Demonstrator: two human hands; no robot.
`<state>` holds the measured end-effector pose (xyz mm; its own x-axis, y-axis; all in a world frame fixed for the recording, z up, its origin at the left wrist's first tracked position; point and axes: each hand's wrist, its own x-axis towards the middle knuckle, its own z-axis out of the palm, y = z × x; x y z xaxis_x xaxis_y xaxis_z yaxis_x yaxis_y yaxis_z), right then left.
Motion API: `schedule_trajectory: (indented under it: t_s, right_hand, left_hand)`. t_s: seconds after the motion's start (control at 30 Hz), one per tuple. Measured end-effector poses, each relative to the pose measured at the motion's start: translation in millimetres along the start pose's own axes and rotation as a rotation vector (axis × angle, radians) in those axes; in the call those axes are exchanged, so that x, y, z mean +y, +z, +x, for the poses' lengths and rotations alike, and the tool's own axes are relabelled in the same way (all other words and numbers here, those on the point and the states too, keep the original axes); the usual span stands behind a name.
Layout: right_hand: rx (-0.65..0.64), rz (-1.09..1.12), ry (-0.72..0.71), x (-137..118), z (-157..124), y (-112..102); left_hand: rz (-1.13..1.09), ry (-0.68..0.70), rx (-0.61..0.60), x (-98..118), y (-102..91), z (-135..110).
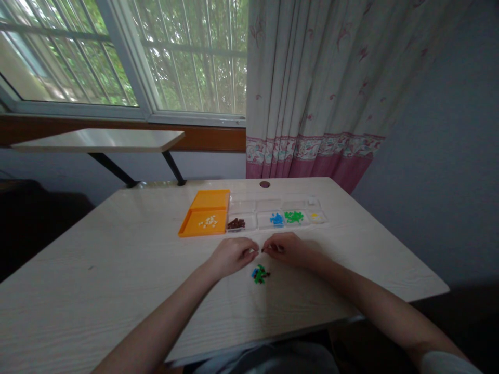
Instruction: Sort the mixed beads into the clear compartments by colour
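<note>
Over the desk, my left hand [234,254] is closed in a pinch, with what looks like a small white piece at its fingertips. Facing it, fingertips nearly meeting, my right hand [286,248] pinches a tiny dark brown piece [262,251]. Just below both hands lies a small cluster of joined plastic pieces [260,274], mostly green with some blue and dark brown. Neither hand touches that cluster. The exact shape of the pinched pieces is too small to make out.
Beyond my hands, an orange open case [187,225] holds loose white pieces [208,222]. Clear plastic boxes [251,221] beside it hold brown [236,224], blue [276,220], green [293,216] and yellow pieces [314,215]. A raised shelf [105,140] stands at the back left.
</note>
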<state>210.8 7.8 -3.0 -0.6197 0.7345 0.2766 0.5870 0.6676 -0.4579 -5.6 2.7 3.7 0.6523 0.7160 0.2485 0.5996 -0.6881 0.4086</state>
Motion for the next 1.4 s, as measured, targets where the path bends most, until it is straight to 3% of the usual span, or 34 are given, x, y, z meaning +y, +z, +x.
schedule_trajectory:
  t_s: [0.1,0.63,0.73,0.87,1.03,1.4]
  right_hand:
    - [0.054,0.004,-0.029,1.2,0.1,3.4]
    - [0.042,-0.023,0.009,-6.1,1.2,-1.4]
    - [-0.081,-0.007,0.016,-5.7,0.5,-10.0]
    - [-0.328,0.051,-0.067,-5.6,-1.7,-18.0]
    - [-0.373,0.081,-0.111,-7.3,-3.9,-13.7]
    - [-0.420,0.098,-0.112,-9.5,-4.2,-16.1]
  left_hand:
    - [-0.021,-0.020,0.019,2.8,0.6,1.1]
    - [-0.059,-0.024,0.049,1.3,0.8,-0.1]
    - [-0.034,-0.044,0.100,-3.1,-4.3,-1.8]
    - [-0.009,-0.143,0.310,-12.2,-8.1,-2.5]
    - [-0.018,-0.210,0.533,-14.3,-10.8,-1.9]
    - [-0.001,-0.190,0.526,-9.7,-10.4,-3.4]
